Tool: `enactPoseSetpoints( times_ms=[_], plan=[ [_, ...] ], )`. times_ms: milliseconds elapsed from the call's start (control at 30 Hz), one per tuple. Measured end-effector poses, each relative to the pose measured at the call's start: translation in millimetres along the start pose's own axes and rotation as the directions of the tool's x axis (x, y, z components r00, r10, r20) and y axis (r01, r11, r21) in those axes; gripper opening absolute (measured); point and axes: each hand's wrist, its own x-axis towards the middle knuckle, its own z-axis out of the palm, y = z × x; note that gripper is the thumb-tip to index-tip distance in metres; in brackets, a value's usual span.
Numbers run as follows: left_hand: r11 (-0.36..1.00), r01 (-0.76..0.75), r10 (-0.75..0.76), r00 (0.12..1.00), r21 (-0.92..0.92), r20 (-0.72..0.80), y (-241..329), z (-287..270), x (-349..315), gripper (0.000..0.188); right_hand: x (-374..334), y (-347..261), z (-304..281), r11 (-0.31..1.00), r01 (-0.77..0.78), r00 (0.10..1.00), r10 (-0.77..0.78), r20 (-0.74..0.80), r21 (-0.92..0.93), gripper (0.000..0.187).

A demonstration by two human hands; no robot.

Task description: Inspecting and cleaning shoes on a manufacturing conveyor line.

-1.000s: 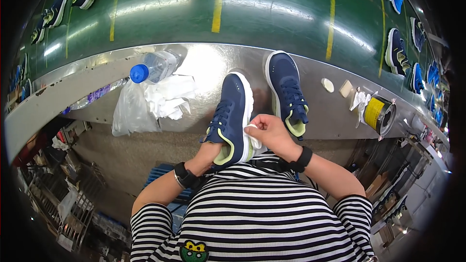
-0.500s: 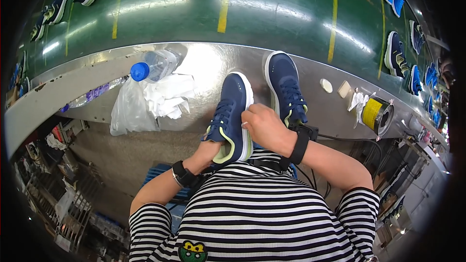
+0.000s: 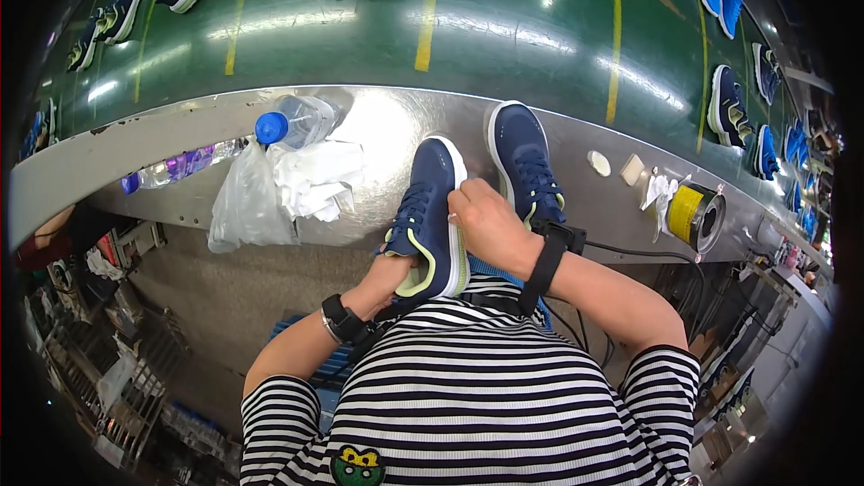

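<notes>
A navy sneaker (image 3: 433, 182) with a white sole and lime-green lining is tilted in front of me, toe pointing away. My left hand (image 3: 389, 275) grips it near the heel opening, with the fingers hidden by the upper. My right hand (image 3: 490, 223) has its fingers pinched together at the right side of the shoe, where upper meets sole. A tiny white bit shows at those fingertips, too small to name. The matching sneaker (image 3: 525, 157) rests on the metal bench just beyond my right hand.
The metal bench (image 3: 576, 207) carries a blue-capped plastic bottle (image 3: 304, 121), crumpled white paper (image 3: 315, 175), a clear plastic bag (image 3: 247, 202), two pale pieces (image 3: 598, 163) and a yellow-labelled can (image 3: 697, 214). Beyond it, a green conveyor (image 3: 504, 0) holds several shoes.
My right fingertips have slid slightly along the shoe's edge toward the toe. The left hand keeps its hold. The whole view has shifted a little.
</notes>
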Motion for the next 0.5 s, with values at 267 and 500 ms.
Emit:
enactPoseSetpoints(
  times_ms=[267,500],
  plan=[
    [0.997,0.002,-0.006,0.999,-0.071,-0.046,-3.5,3.6,0.5,0.033,-8.9,-2.1,-6.4,0.958,-0.159,0.961,0.095,0.259,0.238,0.011],
    [0.998,-0.009,0.015,0.995,0.062,-0.097,-1.6,4.9,1.8,0.035,-6.7,6.0,-2.2,0.997,-0.043,0.978,0.056,-0.202,0.066,0.011]
  ],
)
